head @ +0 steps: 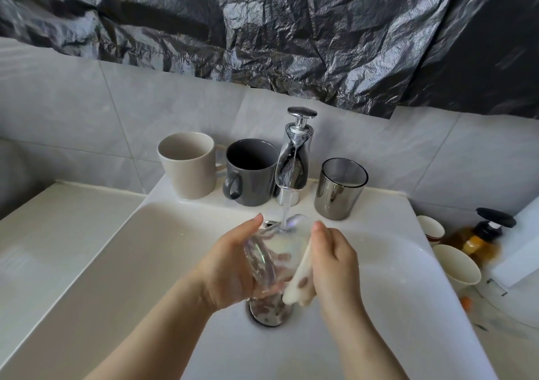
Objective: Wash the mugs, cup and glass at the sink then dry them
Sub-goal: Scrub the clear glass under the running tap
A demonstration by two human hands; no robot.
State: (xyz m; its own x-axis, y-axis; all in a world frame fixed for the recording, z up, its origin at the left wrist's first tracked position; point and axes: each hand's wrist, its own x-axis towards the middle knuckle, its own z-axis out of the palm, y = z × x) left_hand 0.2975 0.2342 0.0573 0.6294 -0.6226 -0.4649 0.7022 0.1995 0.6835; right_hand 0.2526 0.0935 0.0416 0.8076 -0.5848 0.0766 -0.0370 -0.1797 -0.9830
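Note:
My left hand [230, 266] grips a clear glass [274, 251] over the white sink [145, 263], tilted with its mouth under the running water. My right hand [335, 260] presses a pale sponge or cloth [300, 280] against the glass's right side. On the sink's back ledge stand a beige mug [189, 166], a dark grey mug [250, 172] and a smoky grey cup [339, 188].
The chrome tap [293, 158] stands between the grey mug and the cup, and water runs from it. The drain [268, 312] lies below the glass. At the right stand a soap pump bottle [481, 236] and two pale cups [455, 263]. A beige counter [58, 234] lies left.

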